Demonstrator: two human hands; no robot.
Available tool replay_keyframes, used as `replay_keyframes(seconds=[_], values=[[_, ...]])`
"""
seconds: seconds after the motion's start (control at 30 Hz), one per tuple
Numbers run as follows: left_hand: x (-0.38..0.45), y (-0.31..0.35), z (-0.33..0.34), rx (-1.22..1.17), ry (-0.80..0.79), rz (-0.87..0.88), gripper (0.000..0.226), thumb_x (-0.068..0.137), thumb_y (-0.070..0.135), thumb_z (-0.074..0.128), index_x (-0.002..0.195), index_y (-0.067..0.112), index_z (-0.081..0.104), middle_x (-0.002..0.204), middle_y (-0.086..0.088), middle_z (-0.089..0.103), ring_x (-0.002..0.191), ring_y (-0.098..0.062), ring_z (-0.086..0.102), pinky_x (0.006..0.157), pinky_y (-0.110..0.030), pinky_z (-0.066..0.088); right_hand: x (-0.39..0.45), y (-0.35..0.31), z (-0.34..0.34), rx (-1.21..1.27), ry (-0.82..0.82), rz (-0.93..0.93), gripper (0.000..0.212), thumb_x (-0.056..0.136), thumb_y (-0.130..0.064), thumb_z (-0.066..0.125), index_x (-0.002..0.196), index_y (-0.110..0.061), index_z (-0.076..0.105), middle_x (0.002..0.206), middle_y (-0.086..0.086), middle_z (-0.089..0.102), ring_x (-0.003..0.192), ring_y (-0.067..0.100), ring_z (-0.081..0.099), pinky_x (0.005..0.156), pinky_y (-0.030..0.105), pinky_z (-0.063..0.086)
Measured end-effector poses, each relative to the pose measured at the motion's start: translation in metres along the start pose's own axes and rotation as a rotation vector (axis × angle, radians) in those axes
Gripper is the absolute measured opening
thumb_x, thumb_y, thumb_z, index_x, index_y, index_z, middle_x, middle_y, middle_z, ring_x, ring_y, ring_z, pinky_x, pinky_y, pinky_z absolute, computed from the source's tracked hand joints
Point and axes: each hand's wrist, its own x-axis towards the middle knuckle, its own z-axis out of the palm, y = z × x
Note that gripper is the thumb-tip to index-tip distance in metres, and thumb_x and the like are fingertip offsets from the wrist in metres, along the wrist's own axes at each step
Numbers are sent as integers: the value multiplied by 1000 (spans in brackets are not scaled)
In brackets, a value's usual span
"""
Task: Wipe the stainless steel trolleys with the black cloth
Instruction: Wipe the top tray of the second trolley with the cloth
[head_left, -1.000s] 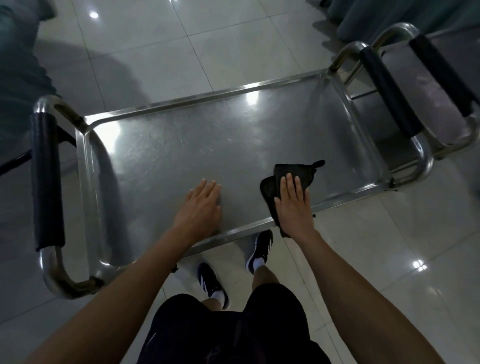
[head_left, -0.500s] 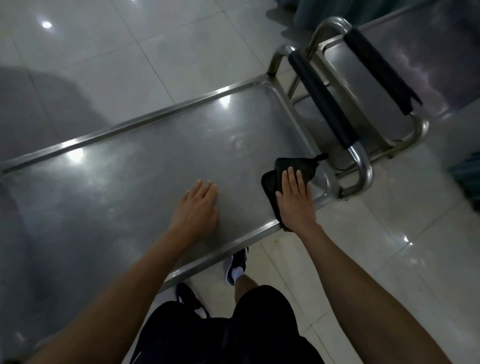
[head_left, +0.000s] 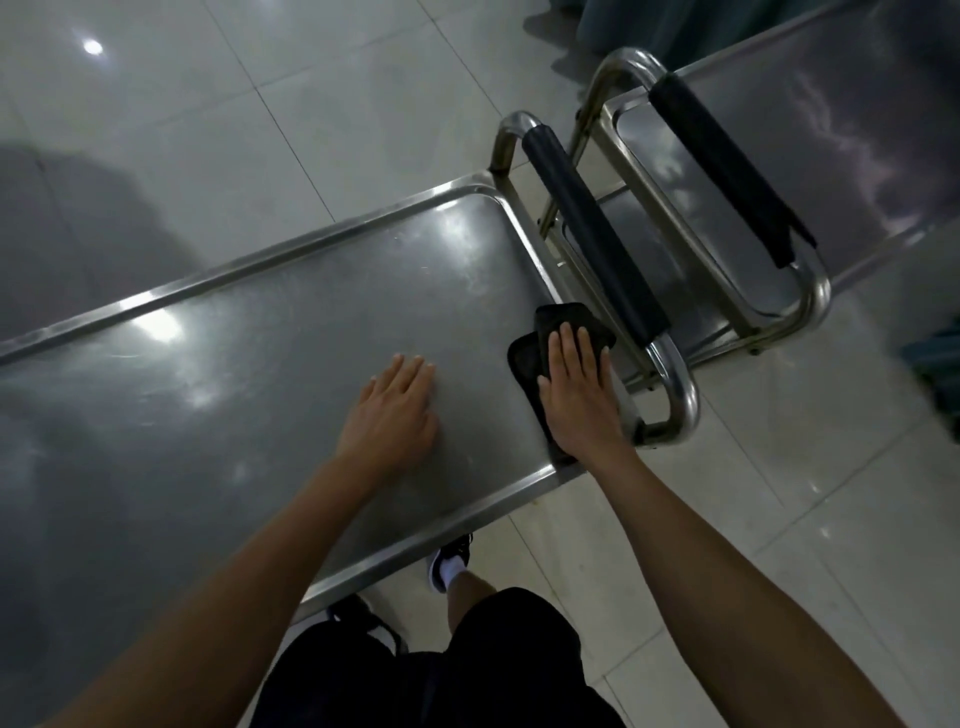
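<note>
— At the right end of the flat stainless steel trolley top (head_left: 270, 332), where's the folded black cloth (head_left: 524, 358)?

— Under the right hand (head_left: 576, 389), pressed by a flat open palm, nothing pinched.

— And the left hand (head_left: 389, 415)?

— Spread flat, empty. Unwiped steel stretches leftward.

Under my right grip (head_left: 576, 395) lies the plain black folded cloth (head_left: 524, 364). The flat stainless steel trolley top (head_left: 291, 332) is dull silver-grey, streaked with pale white glints. Its curved steel handle (head_left: 675, 384) shines silver, sleeved in matte black foam (head_left: 592, 234). The glossy tiled floor (head_left: 363, 93) is pale grey-white with thin dark grout lines. My shorts (head_left: 498, 670) are black, my sock (head_left: 452, 569) white.
</note>
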Motion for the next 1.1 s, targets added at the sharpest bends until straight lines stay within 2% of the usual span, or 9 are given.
replay_keyframes(seconds=[0.13,0.4,0.8,1.1], values=[[-1,-10,-2,5,7,-30,62,100,32,43,155,15,21,163,-5,18,151,-24,7,122,-45,15,31,-7,-5,35,-4,-26,64,106,-39,23,159,-8,6,167,13,1,154,30,-6,123,57,6],[-6,-31,-8,-18,-7,-126,61,101,33,41,156,17,20,164,-4,15,151,-22,5,122,-43,12,80,-22,-13,48,31,-56,63,105,-37,28,159,-6,11,166,14,9,154,32,2,123,58,8],[-13,-72,-21,-52,38,-267,60,100,32,41,155,17,22,163,-3,16,151,-21,5,122,-42,13,187,-61,-37,21,-28,-97,63,106,-38,22,160,-11,4,168,10,0,154,29,-4,124,54,2],[-14,-89,-19,-72,58,-284,60,101,34,42,155,17,23,163,-3,17,151,-22,6,122,-42,14,249,-80,-47,30,-26,-123,65,105,-38,23,159,-9,4,167,12,1,154,29,-2,124,54,4]])
